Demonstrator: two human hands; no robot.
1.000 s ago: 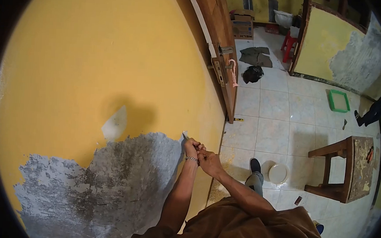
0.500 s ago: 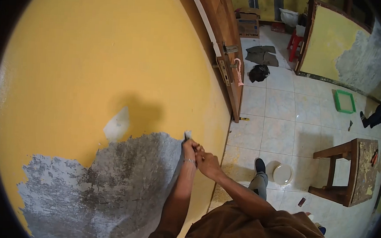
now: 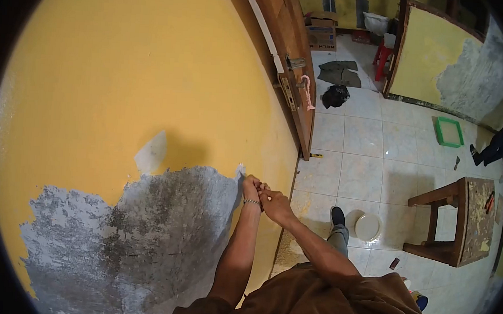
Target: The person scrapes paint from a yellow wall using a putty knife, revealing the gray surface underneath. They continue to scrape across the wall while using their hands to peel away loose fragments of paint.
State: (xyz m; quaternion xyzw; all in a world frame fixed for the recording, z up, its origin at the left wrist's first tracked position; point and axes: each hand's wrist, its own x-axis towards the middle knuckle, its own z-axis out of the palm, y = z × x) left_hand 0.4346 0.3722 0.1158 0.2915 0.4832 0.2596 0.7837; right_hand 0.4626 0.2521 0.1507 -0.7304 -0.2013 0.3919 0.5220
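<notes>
Against the yellow wall, my left hand is closed on a scraper, whose blade touches the paint at the upper right edge of the bare grey patch. My right hand is closed beside it, its fingers meeting my left hand; the handle is hidden between them. A lighter scraped spot lies to the left, above the patch.
An open wooden door stands just right of the wall. On the tiled floor are a white bucket, a wooden stool, a green tray and a black bag. Another person stands at the far right.
Both hands have shifted slightly upward with the scraper, and its blade now meets the wall a little higher. The whole view has also moved slightly.
</notes>
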